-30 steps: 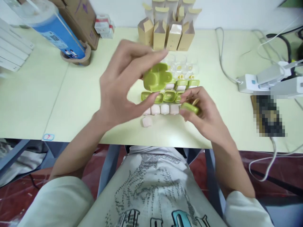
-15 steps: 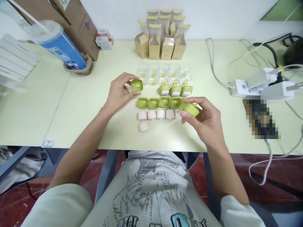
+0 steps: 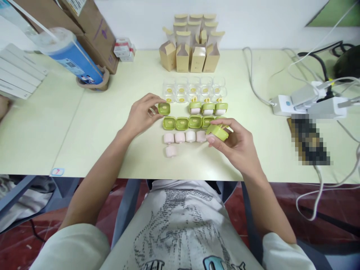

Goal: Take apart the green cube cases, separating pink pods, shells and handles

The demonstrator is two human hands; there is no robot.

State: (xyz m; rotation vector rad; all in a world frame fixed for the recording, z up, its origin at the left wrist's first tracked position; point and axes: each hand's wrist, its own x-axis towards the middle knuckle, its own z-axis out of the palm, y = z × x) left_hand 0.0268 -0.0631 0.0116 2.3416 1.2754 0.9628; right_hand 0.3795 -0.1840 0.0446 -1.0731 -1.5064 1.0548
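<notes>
Green cap (image 3: pixel 218 132) tilted in right grip (image 3: pixel 239 146), thumb (image 3: pixel 216 142) at near side.

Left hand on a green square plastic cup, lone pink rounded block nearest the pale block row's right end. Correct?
Wrong end: head view shows the lone pink rounded block nearest the left end of the pale block row. Left hand on the green cup: correct.

Pale green tabletop (image 3: pixel 112 112) against a white wall (image 3: pixel 135 18), dark red tiled floor (image 3: pixel 98 202), blue-grey chair frames (image 3: pixel 128 204)
</notes>
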